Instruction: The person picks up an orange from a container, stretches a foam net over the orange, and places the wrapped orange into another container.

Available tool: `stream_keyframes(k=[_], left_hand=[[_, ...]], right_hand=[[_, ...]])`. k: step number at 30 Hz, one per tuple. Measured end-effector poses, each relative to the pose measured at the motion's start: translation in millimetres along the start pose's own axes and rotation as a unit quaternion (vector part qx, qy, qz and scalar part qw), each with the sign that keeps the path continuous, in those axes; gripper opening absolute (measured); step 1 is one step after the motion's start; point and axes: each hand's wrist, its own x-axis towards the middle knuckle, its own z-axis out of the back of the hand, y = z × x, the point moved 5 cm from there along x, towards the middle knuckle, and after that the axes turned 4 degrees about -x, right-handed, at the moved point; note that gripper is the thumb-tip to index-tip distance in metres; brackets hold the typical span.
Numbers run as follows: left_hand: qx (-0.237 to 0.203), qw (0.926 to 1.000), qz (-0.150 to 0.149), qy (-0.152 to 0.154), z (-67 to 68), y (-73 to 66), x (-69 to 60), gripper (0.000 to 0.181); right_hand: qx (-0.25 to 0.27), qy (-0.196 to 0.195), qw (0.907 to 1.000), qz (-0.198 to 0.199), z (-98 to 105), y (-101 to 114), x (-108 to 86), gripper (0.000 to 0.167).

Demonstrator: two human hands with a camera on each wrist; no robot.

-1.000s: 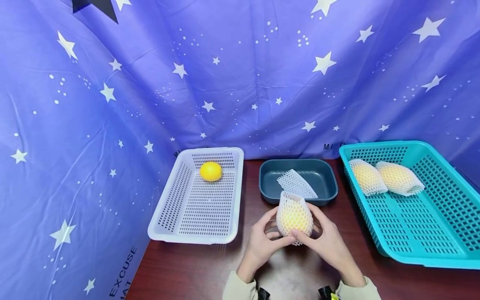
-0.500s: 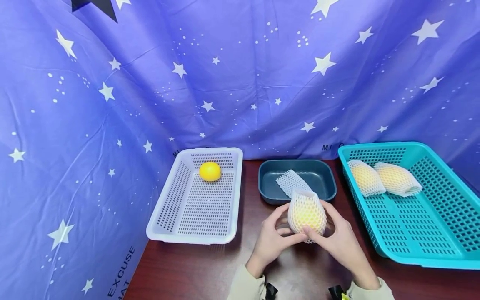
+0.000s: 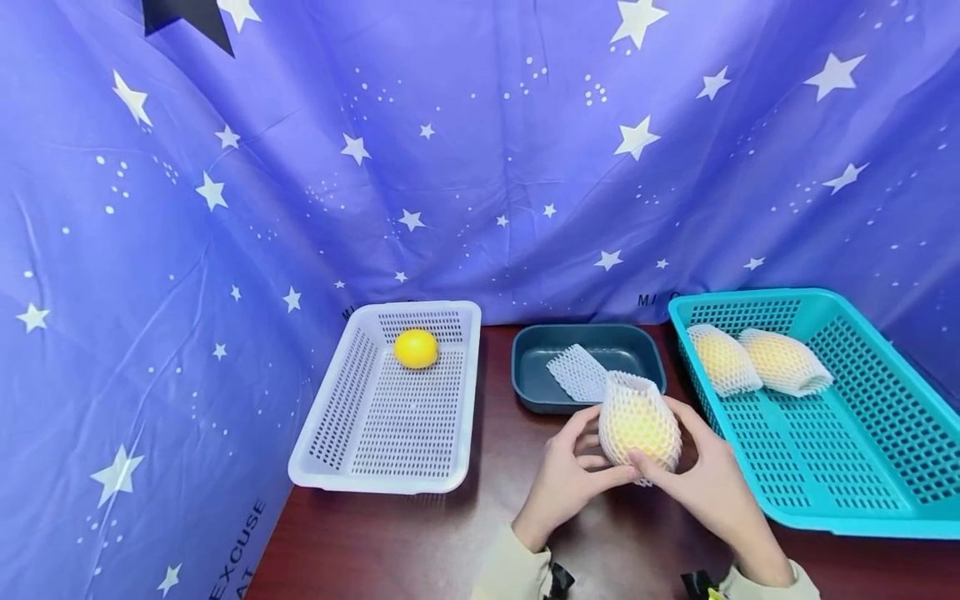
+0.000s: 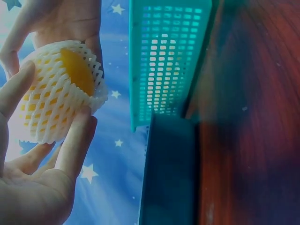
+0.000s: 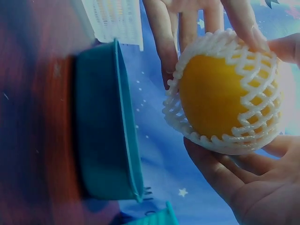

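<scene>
A yellow fruit (image 5: 211,96) in a white foam net (image 3: 640,427) is held up between both hands, in front of the dark tray. My left hand (image 3: 562,477) grips its left side, my right hand (image 3: 708,479) its right side, both thumbs on the near face. The net's top stands gathered above the fruit in the head view. In the wrist views, bare yellow skin shows through an opening in the net, with fingers of the left hand (image 4: 47,187) and right hand (image 5: 267,187) around it.
A white basket (image 3: 467,400) on the left holds a bare yellow fruit (image 3: 416,348). The dark tray (image 3: 525,367) at the back holds a loose foam net (image 3: 576,372). Two netted fruits (image 3: 722,360) lie in the teal basket (image 3: 840,521) on the right.
Both hands have moved right with the netted fruit, still gripping it. The head view has shifted slightly.
</scene>
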Motion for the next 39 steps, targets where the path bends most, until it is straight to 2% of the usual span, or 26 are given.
stream_keyframes(k=[10, 19, 23, 28, 34, 39], left_hand=[[-0.019, 0.9996, -0.008, 0.018, -19.4, -4.1, 8.7, 0.071], [-0.053, 0.9979, 0.018, 0.031, -39.5, 0.0, 15.2, 0.07], [-0.061, 0.997, 0.032, 0.035, -47.0, 0.9, 16.7, 0.069], [-0.063, 0.9967, 0.035, 0.037, -54.2, -0.9, 17.9, 0.07], [-0.051, 0.997, 0.044, 0.037, -63.3, -1.2, 20.7, 0.068], [-0.058, 0.9957, 0.045, 0.057, -73.1, 0.1, 23.1, 0.07]], right_hand=[[0.0, -0.002, 1.0, -0.007, 19.4, 0.0, -1.3, 0.073], [-0.045, -0.011, 0.9981, -0.041, 38.6, -9.0, -1.7, 0.074], [-0.064, -0.017, 0.9969, -0.041, 44.6, -13.7, -1.6, 0.074], [-0.072, -0.014, 0.9967, -0.036, 49.5, -18.4, -0.9, 0.074], [-0.08, -0.012, 0.9955, -0.049, 56.3, -25.3, -1.9, 0.072], [-0.097, -0.005, 0.9931, -0.066, 64.7, -31.5, -5.3, 0.074]])
